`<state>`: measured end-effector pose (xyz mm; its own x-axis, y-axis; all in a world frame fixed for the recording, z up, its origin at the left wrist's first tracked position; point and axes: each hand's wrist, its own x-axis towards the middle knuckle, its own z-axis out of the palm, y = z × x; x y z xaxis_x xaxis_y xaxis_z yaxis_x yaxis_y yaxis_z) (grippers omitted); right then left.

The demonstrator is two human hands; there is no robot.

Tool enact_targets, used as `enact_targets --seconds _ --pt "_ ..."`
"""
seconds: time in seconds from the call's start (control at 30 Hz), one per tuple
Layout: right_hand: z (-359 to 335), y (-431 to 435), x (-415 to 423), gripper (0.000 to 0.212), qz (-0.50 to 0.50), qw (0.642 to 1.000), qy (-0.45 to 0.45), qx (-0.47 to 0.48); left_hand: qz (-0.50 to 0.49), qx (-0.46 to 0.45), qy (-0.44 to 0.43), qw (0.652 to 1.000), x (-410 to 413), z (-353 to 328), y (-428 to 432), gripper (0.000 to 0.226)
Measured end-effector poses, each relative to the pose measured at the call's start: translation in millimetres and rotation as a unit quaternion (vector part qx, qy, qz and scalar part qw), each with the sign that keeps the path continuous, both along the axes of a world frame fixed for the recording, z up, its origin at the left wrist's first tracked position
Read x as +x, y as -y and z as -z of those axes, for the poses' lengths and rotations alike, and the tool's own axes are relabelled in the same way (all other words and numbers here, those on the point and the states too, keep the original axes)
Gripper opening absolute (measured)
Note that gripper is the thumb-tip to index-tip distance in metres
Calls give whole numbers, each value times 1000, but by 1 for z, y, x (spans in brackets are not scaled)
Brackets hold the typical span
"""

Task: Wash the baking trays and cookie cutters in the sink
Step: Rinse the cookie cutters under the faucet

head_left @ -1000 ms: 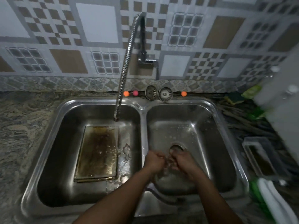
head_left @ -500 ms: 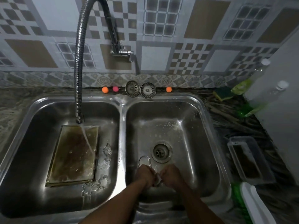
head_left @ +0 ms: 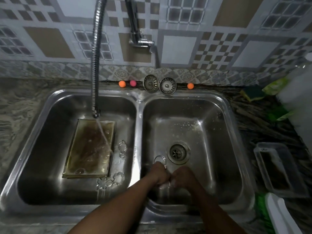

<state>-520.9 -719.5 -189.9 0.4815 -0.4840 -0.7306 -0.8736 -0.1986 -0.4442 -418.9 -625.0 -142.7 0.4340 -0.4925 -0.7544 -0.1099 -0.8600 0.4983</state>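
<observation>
Head: cookie cutter in left hand

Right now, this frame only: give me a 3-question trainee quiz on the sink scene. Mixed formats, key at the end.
1. True or false: the faucet hose pours water onto the baking tray lying in the left basin.
2. How many strainer plugs stand behind the two basins?
3. The left hand and right hand are together over: A) the baking tray B) the right basin C) the strainer plugs.

Key: 1 true; 2 two; 3 B.
</observation>
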Motion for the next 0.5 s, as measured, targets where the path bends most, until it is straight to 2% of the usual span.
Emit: enact_targets --seconds 0.03,0.1,0.23,0.33,0.5 --pt "-11 0 8 28 6 1000 17 -12 -1 -24 7 1000 7 -10 -2 16" --pt "-26 -2 25 27 25 996 66 -58 -65 -88 -15 994 21 -25 -8 20" --pt "-61 -20 69 25 71 976 173 -115 -245 -199 -15 949 56 -55 -34 14" --pt "-90 -46 106 29 104 964 235 -62 -295 -204 37 933 89 -64 -64 12" --pt "-96 -97 157 31 103 958 269 10 -350 -192 57 915 130 -54 -114 16"
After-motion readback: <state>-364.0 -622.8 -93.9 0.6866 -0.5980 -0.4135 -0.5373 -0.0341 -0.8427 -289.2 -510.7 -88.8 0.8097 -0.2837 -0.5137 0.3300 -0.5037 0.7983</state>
